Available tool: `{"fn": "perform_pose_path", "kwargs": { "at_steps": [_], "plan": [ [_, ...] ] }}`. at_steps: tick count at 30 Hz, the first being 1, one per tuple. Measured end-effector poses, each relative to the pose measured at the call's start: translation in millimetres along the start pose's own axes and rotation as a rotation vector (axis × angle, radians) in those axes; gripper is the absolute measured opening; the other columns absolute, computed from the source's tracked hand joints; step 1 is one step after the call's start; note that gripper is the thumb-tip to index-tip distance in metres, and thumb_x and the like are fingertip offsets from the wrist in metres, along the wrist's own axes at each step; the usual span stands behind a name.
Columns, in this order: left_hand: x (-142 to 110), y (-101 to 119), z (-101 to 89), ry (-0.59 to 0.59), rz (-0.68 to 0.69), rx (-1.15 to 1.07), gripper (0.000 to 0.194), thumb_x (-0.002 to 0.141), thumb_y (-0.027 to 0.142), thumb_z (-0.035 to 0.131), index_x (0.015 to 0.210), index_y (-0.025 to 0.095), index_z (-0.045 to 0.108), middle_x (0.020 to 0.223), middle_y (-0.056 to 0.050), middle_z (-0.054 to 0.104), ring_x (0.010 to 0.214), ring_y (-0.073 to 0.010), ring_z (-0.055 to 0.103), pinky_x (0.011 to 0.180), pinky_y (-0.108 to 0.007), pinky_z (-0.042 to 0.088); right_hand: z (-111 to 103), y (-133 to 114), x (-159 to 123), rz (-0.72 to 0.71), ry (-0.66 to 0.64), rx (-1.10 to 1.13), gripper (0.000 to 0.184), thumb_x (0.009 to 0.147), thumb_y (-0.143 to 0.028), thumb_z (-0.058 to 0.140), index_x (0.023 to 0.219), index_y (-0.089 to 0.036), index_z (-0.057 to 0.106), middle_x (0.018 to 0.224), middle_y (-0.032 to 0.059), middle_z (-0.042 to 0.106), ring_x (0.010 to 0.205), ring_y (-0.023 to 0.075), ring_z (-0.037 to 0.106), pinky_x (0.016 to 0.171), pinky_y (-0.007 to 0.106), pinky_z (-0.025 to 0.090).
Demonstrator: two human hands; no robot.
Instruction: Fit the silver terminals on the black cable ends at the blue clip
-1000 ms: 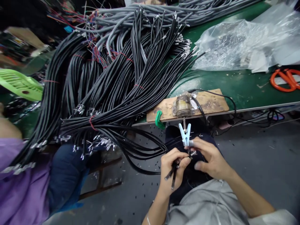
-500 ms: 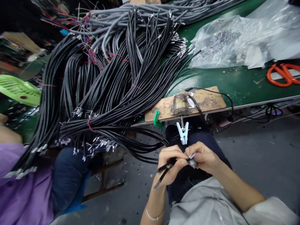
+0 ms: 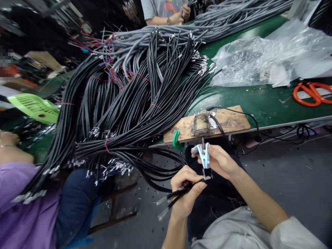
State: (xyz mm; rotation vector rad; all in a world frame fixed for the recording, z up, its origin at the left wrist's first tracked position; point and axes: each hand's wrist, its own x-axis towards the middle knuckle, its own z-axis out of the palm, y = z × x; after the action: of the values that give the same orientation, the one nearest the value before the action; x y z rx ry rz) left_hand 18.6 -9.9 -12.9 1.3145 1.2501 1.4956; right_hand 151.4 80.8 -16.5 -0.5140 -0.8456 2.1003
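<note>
My left hand (image 3: 185,190) is closed around the ends of several black cables (image 3: 174,200), whose tips stick out on both sides of the fist. One stripped, pale end (image 3: 206,177) points out past the thumb. Just above it, my right hand (image 3: 223,160) grips a light blue clothespin (image 3: 205,159), with fingers on either side of it; one fingertip has a grey covering. The clothespin hangs on the shaft of a small tape-wrapped motor (image 3: 201,125), which is fixed to a wooden board (image 3: 233,119) at the table edge.
A large heap of black cables (image 3: 124,103) covers the left of the green table (image 3: 259,100). Grey cables (image 3: 228,20) lie behind it. Plastic bags (image 3: 254,58), orange scissors (image 3: 307,95), a green clamp (image 3: 176,140) and a green fan (image 3: 35,107) are around. Co-workers sit left and opposite.
My right hand has left the cable ends and moved up to the clothespin. My left hand keeps the cables. The view has tilted up, bringing a person opposite into sight.
</note>
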Motion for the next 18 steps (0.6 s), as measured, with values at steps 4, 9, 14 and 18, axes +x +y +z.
{"fn": "perform_pose_path", "kwargs": {
  "at_steps": [4,9,14,18],
  "plan": [
    [6.5,-2.8,4.2,-0.011,-0.037,0.009,0.007,0.073,0.025,0.077,0.072,0.019,0.074,0.063,-0.001,0.059,0.058,-0.0112,0.051,0.053,-0.021,0.038,6.3,4.3,2.8,0.004,0.082,0.093,0.035,0.075,-0.049,0.073,0.076,-0.014,0.073,0.067,0.0046,0.066,0.058,0.0115,0.055,0.052,0.021,0.045],
    [11.2,1.2,6.3,-0.058,-0.164,-0.013,0.01,0.077,0.025,0.073,0.072,0.017,0.073,0.065,-0.001,0.058,0.056,-0.0098,0.047,0.051,-0.021,0.034,1.0,9.4,2.1,0.05,0.042,0.175,0.04,0.08,-0.053,0.066,0.076,-0.014,0.072,0.068,0.0051,0.066,0.062,0.0131,0.058,0.058,0.024,0.047],
    [7.4,5.6,1.5,-0.086,-0.144,-0.002,0.01,0.076,0.025,0.074,0.072,0.017,0.074,0.063,-0.002,0.06,0.055,-0.01,0.049,0.05,-0.021,0.036,-23.9,21.6,-8.0,0.066,0.099,0.118,0.047,0.083,-0.06,0.058,0.08,-0.015,0.071,0.069,0.0046,0.063,0.062,0.0127,0.054,0.055,0.024,0.042],
    [2.7,2.9,-1.9,-0.218,-0.243,-0.067,0.019,0.082,0.03,0.068,0.074,0.015,0.076,0.065,-0.005,0.066,0.048,-0.0097,0.056,0.045,-0.02,0.042,-40.5,19.0,-27.0,-0.039,0.226,-0.252,0.029,0.082,-0.044,0.068,0.079,-0.016,0.069,0.07,0.0023,0.061,0.064,0.0126,0.052,0.06,0.026,0.041]
  ]
}}
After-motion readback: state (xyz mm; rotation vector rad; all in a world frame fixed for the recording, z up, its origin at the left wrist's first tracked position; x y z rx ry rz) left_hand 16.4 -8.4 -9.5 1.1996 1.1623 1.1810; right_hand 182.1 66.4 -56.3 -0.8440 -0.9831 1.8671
